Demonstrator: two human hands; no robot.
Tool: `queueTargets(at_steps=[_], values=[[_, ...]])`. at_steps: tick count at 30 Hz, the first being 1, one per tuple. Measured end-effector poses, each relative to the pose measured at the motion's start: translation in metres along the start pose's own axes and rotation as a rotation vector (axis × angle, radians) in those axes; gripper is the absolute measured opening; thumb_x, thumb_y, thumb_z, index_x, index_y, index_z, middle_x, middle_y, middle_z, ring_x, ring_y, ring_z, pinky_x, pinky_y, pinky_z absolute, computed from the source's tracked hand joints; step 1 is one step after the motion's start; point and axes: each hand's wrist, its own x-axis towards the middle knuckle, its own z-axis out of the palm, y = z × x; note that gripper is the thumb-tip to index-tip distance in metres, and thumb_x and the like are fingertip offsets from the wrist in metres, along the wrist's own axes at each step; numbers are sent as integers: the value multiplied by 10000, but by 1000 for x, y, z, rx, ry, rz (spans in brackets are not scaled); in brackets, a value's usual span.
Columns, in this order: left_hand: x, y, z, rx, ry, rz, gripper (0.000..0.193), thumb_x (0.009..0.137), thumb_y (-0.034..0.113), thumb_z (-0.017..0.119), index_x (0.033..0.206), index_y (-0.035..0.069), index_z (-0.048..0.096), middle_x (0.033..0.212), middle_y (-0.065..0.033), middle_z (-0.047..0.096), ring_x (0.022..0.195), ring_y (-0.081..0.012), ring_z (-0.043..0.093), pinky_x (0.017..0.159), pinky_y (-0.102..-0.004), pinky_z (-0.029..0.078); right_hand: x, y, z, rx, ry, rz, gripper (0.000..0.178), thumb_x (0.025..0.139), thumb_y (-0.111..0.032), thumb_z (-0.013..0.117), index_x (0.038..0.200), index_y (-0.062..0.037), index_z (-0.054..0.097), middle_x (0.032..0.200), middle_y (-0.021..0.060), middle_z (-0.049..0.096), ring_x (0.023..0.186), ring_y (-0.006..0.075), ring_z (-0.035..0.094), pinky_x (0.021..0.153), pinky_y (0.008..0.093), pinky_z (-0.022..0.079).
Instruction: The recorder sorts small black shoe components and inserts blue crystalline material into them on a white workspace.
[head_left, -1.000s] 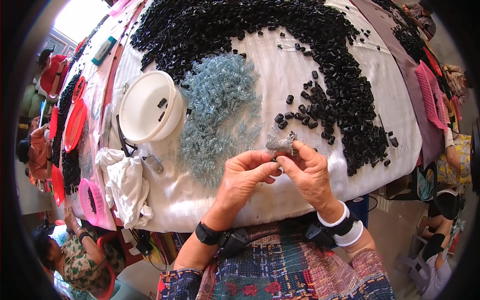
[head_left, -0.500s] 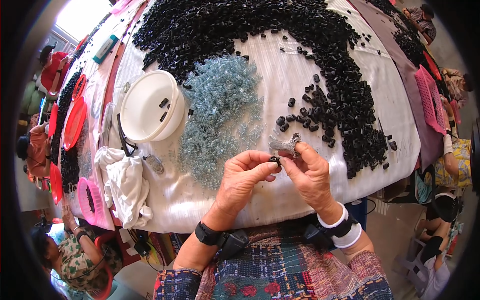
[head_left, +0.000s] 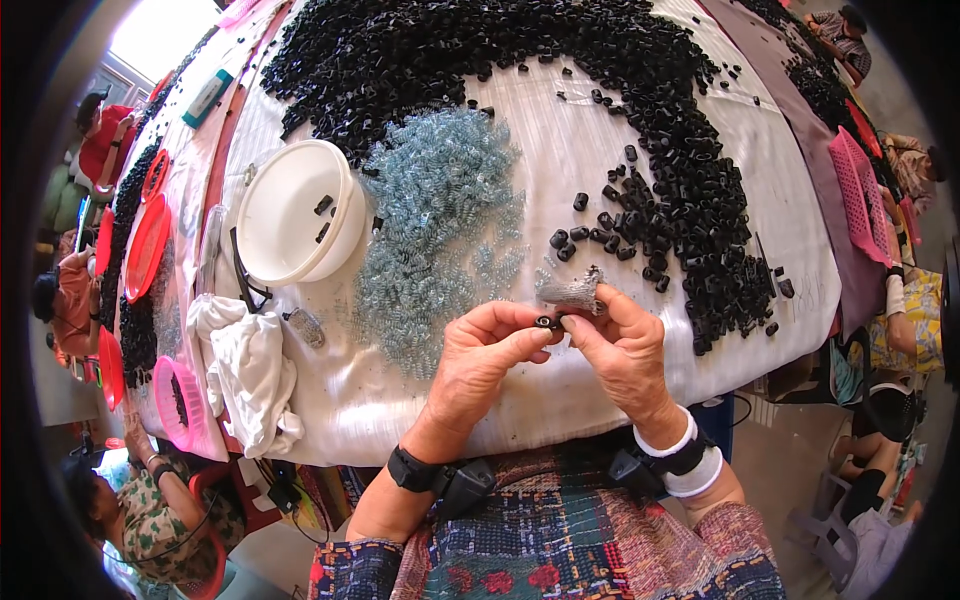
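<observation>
My left hand (head_left: 478,355) pinches a small black plastic part (head_left: 545,322) with a round opening between thumb and fingertips. My right hand (head_left: 625,360) meets it from the other side, thumb tip against the part and fingers curled. At the right index finger is a silvery-grey, roughly tubular bundle (head_left: 572,292); whether the finger holds it or only touches it I cannot tell. Beyond my left hand spreads a heap of small coil springs (head_left: 440,180). Loose black plastic pieces (head_left: 690,220) lie beyond my right hand, joining a large black pile (head_left: 480,40) at the far side.
A white bowl (head_left: 350,225) with a few black pieces stands to the left, near a crumpled white cloth (head_left: 245,375). A pink basket (head_left: 858,195) sits at the right. Red trays (head_left: 148,248) line the left table, where other people sit. The white-covered table (head_left: 400,425) curves near me.
The small black part has turned slightly between my fingertips, so its round opening shows more. Both hands stay in nearly the same place.
</observation>
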Motion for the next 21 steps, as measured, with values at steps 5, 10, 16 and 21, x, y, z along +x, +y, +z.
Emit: queueTargets(at_steps=[5,10,16,21], values=[[-2,7,7,-53,4,-44,162,830,36,623,989,8,605,965,-118,648,837,-196,648,696,-279,528,-1,-6,3,5,81,29,215,809,29,610,1023,10,591,861,37,654,727,64,600,653,202,494],[-3,4,4,-46,31,-83,166,825,41,634,987,13,606,933,-129,660,797,-200,656,658,-275,534,-1,-7,-2,27,99,15,215,824,45,586,1033,-4,602,867,54,662,683,78,600,632,224,518],[-4,5,7,16,39,-28,170,803,30,659,965,2,617,903,-127,667,766,-192,660,633,-259,535,-2,-8,2,32,95,-152,214,794,77,610,994,1,601,873,28,630,768,70,592,678,217,503],[-3,5,9,47,41,-6,167,790,22,672,950,-8,631,884,-117,669,749,-190,662,632,-254,533,-2,-8,2,-13,93,-160,211,780,89,618,971,0,603,872,42,627,771,87,595,684,232,504]])
